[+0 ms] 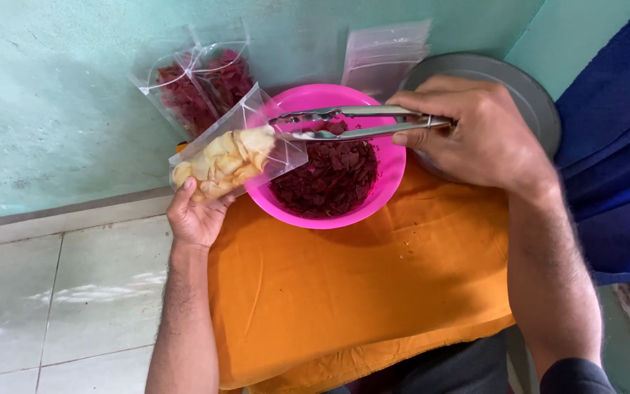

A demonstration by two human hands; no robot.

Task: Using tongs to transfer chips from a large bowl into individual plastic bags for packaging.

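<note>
Orange cloth (344, 292) covers the surface nearest the viewer, between the person's two forearms, with a tiled floor (52, 292) to its left. On the far edge of the cloth sits a pink bowl (395, 175) holding dark red chips (329, 182).

Left hand (197, 219): fingers curled around the lower end of a clear plastic pouch (238, 149), held tilted with its open mouth toward the right, over the near-left rim of the bowl. The pouch is partly filled with pale yellow chips (224, 160).

Right hand (475, 135): closed around the handle end of metal tongs (351, 122), which lie nearly level above the bowl and point left. The arms of the tongs are pressed close together; their tips reach the mouth of the pouch and touch the pale chips there. Whether a chip is pinched between the tips cannot be told.

Far side of the scene: two sealed clear pouches of dark red chips (198, 87) lean against a pale green wall (52, 87), just beyond the held pouch. A stack of empty clear pouches (388, 51) stands behind the bowl. A round grey metal lid (504, 80) lies to the right, partly hidden by the right hand. Blue fabric (614, 146) fills the right edge.
</note>
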